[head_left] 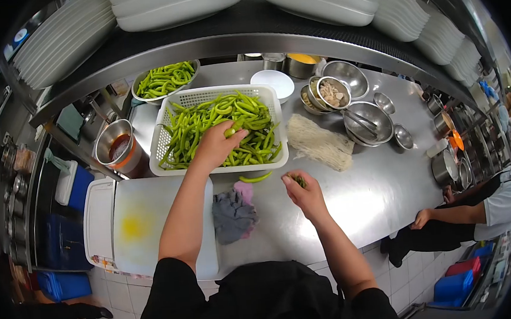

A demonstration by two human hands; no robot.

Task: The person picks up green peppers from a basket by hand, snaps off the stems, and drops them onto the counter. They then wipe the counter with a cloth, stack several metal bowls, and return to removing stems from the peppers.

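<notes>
On a brushed steel counter, seen from the head camera looking down, stands a white plastic basket. It is rectangular with perforated walls and heaped with long green peppers, which are glossy, slim and slightly curved.

The left hand reaches into the basket's near side, fingers curled around one pale green pepper that lies on top of the heap. The right hand hovers over the bare steel just in front of the basket. Its thumb and fingertips are pinched narrowly on a small dark green piece; what that piece is cannot be told. Between the two hands, a single curved pepper lies on the counter, just beside the basket's front edge.

Under the left forearm sits a crumpled grey cloth with a pink cloth touching its top. To its left lies a white cutting board, flat and smooth, with a yellow stain near its middle.

Behind the basket, a round metal bowl holds more green peppers. To the basket's right lies a pale, stringy bundle of noodles, and beyond it a cluster of shiny steel bowls. A steel pot of reddish-brown liquid stands to the basket's left. Stacked white plates fill the shelf above.

At the far right, another person's hand rests at the counter's edge.
</notes>
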